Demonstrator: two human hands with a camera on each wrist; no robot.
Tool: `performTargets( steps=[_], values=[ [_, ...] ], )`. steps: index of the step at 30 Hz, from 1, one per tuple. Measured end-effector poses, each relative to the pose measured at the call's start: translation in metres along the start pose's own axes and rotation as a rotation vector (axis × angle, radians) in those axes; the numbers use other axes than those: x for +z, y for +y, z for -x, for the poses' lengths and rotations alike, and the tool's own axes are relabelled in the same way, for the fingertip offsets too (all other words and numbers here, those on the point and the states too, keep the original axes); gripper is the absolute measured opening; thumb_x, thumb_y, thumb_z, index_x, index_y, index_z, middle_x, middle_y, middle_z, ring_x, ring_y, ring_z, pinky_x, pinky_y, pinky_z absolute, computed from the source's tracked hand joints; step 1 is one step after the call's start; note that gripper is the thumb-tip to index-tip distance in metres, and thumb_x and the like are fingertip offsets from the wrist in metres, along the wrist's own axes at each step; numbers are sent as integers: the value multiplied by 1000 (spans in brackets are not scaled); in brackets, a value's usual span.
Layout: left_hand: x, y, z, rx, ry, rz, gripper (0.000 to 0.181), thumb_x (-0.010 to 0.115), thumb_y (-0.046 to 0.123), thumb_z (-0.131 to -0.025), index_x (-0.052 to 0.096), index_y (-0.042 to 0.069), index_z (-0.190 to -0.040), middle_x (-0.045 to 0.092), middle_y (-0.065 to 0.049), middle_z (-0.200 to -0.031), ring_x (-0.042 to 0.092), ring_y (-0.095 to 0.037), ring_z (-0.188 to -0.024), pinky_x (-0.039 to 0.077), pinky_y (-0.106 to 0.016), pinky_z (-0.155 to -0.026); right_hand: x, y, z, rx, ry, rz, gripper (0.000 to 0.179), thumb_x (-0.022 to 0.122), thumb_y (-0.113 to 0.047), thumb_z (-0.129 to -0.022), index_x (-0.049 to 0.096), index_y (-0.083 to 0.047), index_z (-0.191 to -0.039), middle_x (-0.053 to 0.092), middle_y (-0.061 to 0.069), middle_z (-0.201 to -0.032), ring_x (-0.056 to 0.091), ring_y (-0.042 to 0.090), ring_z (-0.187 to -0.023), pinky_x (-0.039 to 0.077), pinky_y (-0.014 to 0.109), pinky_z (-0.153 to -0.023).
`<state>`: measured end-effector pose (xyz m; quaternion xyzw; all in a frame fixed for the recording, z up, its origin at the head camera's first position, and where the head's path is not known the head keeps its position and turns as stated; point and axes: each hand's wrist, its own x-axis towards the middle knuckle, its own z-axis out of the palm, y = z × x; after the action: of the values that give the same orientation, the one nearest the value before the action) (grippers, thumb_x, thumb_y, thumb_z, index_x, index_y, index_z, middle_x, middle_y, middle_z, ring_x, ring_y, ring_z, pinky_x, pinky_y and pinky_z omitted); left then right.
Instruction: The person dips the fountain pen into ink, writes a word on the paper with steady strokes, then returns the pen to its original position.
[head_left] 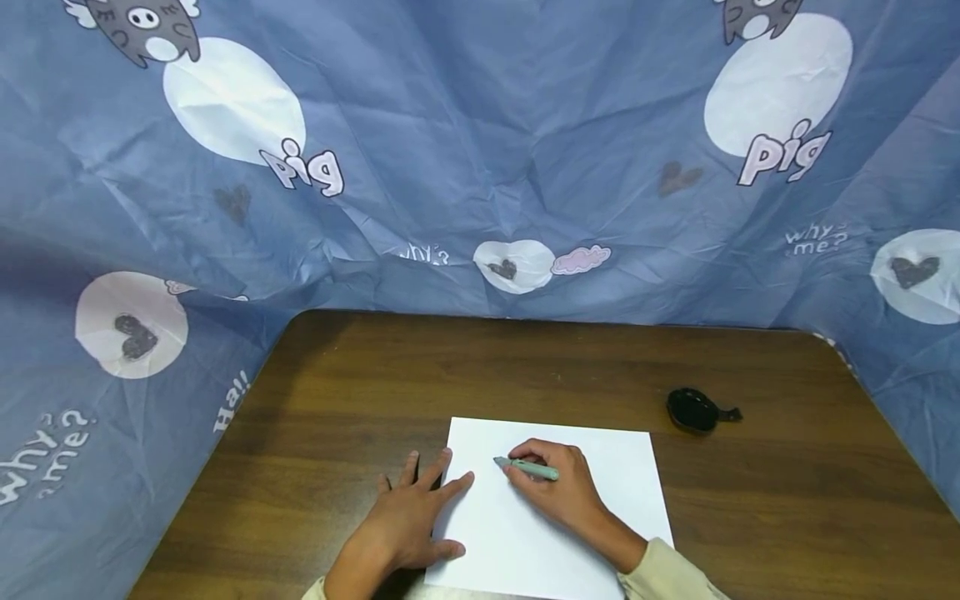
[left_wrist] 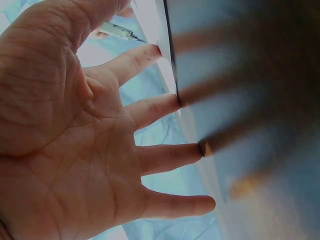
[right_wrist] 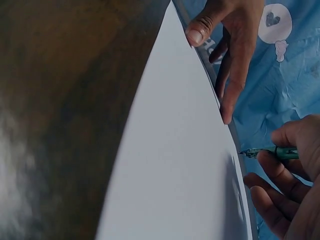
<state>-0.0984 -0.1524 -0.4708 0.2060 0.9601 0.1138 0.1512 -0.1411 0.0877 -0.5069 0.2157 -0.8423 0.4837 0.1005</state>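
A white sheet of paper lies on the wooden table, with no marks visible on it. My right hand pinches a mint-green pen between thumb and fingers, its tip pointing left over the upper left part of the sheet. In the right wrist view the pen shows a slim, nib-like point; whether it touches the paper is unclear. My left hand is spread at the sheet's left edge, with thumb and index fingertip on the paper. The left wrist view shows its palm and straight, parted fingers.
On the brown table, to the right beyond the paper, sits a small black pan-shaped object with a short handle. A blue cloth printed with pigs, hearts and lettering hangs behind the table and at both sides.
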Motion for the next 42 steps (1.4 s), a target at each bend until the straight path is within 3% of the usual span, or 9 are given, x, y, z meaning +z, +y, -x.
performTargets(
  steps=[16,42],
  values=[
    [-1,1,0,-8,-13,24,85,77,59,-77,45,30,-151,27,-14,-162,23,-58,-140,25,-84,-91,3,-3,0,14,-47,47,8,82,-12,-81,78,-11,-86,74,-7,-77,57,-3,-57,48,21,-54],
    [-2,3,0,-6,-4,21,84,77,58,-78,46,30,-151,28,-13,-161,24,-58,-140,27,-84,-90,-2,-2,1,36,-24,50,8,83,-12,-80,79,-13,-87,75,-8,-80,65,-1,-67,53,23,-61]
  ],
)
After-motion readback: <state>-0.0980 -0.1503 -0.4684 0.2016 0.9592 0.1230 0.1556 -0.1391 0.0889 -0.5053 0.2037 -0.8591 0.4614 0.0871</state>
